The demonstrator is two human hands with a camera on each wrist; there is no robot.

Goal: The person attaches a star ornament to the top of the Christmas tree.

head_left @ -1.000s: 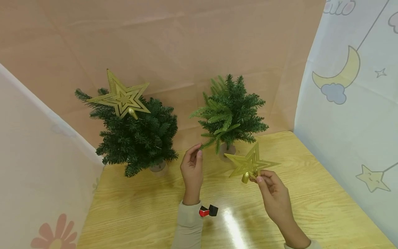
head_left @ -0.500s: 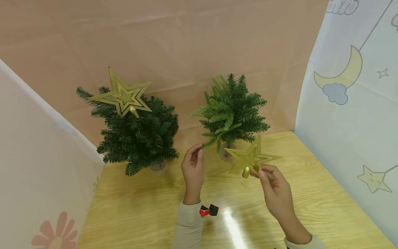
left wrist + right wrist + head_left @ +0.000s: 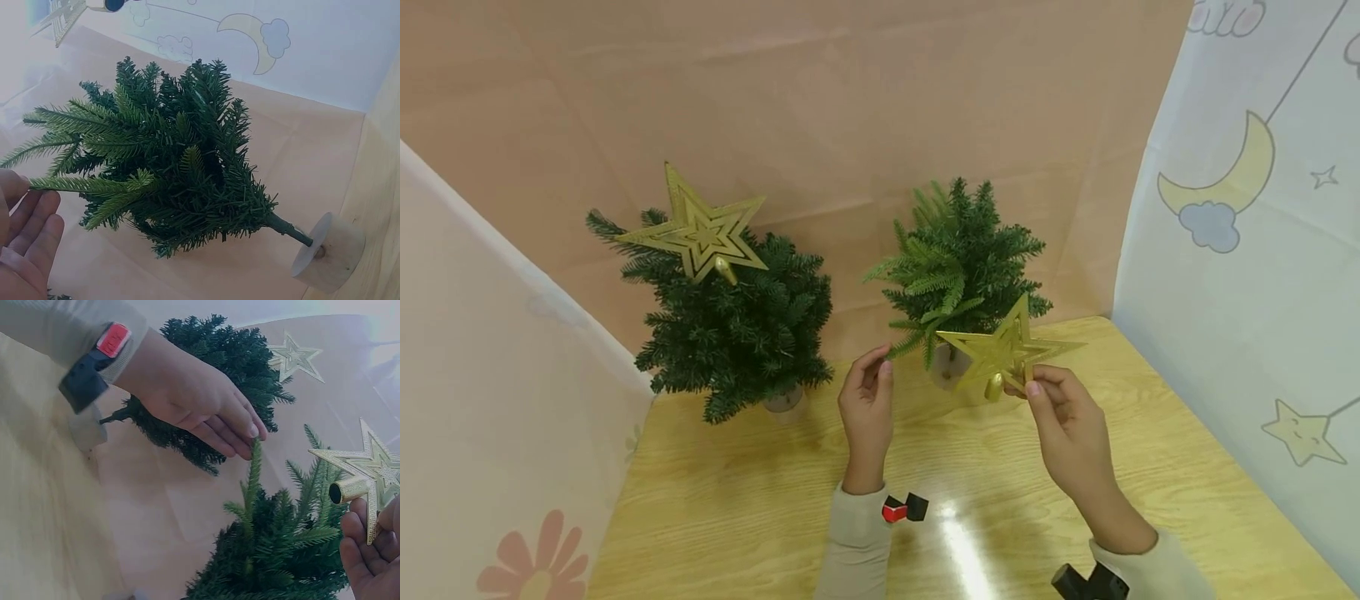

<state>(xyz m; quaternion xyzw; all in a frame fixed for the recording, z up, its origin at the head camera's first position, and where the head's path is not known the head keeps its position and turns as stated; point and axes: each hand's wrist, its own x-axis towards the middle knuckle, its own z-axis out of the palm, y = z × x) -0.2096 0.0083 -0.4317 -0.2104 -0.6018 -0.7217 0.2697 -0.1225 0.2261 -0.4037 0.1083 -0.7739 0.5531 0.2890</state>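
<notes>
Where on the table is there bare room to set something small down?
The table is bare at front left, between the left tree, left sleeve and left cloth; between the left sleeve and right sleeve; and at right, between the right hand and the moon-print cloth. It's crowded where the left hand, right tree and held star gather.

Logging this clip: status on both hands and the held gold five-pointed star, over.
Left hand pinches light-green artificial sprig. Right hand grips gold openwork five-pointed star by one point. Star not mounted; no obstruction visible.
</notes>
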